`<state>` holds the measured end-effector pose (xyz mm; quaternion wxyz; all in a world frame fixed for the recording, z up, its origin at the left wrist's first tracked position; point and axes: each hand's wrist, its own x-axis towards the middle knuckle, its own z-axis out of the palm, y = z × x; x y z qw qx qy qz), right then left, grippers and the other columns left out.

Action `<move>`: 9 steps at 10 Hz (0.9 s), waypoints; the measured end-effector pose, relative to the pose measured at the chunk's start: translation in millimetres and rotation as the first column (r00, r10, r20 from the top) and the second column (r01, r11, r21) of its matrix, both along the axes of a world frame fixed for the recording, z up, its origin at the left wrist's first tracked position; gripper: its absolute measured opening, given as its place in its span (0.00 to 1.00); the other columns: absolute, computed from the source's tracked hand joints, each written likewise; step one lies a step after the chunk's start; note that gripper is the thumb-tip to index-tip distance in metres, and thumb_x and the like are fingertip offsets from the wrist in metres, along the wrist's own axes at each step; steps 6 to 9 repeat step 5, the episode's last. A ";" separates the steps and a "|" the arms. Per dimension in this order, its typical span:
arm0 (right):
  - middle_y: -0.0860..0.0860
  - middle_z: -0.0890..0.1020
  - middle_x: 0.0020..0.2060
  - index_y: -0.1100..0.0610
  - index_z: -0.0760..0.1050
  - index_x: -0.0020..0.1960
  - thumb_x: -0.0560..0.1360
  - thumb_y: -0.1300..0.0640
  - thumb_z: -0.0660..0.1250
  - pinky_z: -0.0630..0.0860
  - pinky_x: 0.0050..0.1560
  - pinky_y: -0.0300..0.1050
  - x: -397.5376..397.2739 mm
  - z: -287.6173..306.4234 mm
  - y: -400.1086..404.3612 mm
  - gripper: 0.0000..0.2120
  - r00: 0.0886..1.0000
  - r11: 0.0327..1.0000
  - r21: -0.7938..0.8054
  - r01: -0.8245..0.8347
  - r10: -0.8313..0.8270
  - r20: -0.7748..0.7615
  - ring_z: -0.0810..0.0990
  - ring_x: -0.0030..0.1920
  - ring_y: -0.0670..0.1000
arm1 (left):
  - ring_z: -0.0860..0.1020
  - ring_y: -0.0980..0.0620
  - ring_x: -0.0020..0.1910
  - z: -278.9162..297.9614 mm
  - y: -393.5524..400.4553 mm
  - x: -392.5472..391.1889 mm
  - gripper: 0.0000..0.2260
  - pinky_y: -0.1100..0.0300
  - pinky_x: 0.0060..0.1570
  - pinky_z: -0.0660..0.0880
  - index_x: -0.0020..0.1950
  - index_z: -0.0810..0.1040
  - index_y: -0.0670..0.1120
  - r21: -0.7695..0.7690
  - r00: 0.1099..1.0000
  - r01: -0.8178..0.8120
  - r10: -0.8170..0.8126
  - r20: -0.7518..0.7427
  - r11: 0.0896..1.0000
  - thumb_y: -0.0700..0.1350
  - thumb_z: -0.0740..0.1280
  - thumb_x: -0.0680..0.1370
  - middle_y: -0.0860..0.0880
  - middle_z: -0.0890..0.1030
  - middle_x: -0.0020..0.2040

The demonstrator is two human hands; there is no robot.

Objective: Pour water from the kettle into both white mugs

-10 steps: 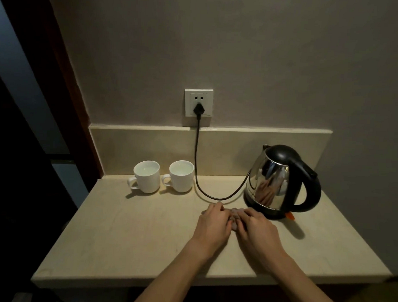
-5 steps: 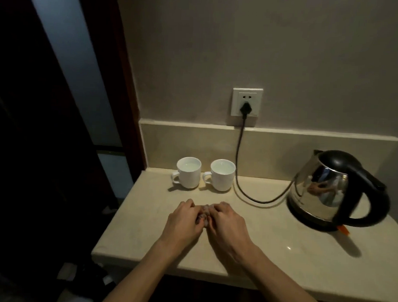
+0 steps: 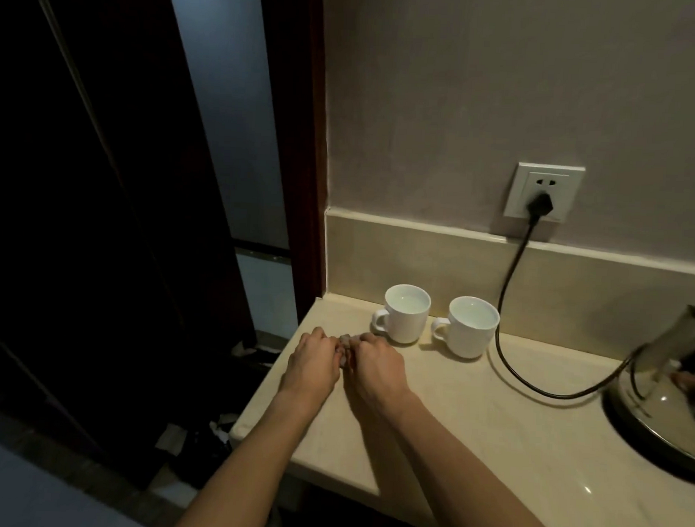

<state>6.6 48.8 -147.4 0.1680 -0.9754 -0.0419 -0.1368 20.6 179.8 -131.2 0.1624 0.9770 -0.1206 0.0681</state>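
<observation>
Hands rest knuckles-up on the counter (image 3: 490, 418), left hand (image 3: 313, 364) and right hand (image 3: 375, 368) both curled shut, fingertips touching, gripping nothing. Two white mugs (image 3: 438, 325) stand just beyond, water inside. Kettle (image 3: 664, 388) sits far right, upright.

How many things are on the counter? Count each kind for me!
White mugs: 2, the left mug and the right mug
Kettle: 1
Black cord: 1
Hands: 2, the left hand and the right hand
Total: 6
</observation>
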 end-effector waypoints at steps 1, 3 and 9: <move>0.52 0.82 0.56 0.51 0.80 0.60 0.79 0.52 0.63 0.78 0.48 0.49 0.1 0.5 -0.9 0.12 1.000 1.000 0.009 -0.017 0.017 -0.015 0.79 0.57 0.55 | 0.74 0.47 0.57 -0.4 -1.4 -0.8 0.11 0.49 0.55 0.78 0.63 0.81 0.47 0.018 1.000 -0.008 0.008 -0.015 1.000 0.47 0.61 0.85 0.47 0.76 0.58; 0.53 0.78 0.64 0.52 0.73 0.69 0.83 0.47 0.55 0.79 0.57 0.53 -28.6 13.1 -21.3 0.18 0.996 0.996 0.047 -0.080 0.082 -0.033 0.77 0.62 0.55 | 0.72 0.44 0.64 16.6 -9.9 -15.1 0.15 0.49 0.59 0.74 0.71 0.73 0.47 0.198 0.992 0.026 0.000 -0.127 0.980 0.46 0.60 0.85 0.44 0.73 0.65; 0.59 0.81 0.59 0.56 0.75 0.66 0.83 0.49 0.55 0.78 0.52 0.55 -57.2 47.8 -79.3 0.19 0.990 0.983 -0.175 0.057 -0.078 -0.117 0.81 0.58 0.61 | 0.70 0.41 0.68 51.0 -47.1 -37.1 0.17 0.38 0.63 0.73 0.72 0.71 0.45 0.275 0.988 0.041 0.002 -0.154 0.961 0.46 0.61 0.83 0.44 0.71 0.67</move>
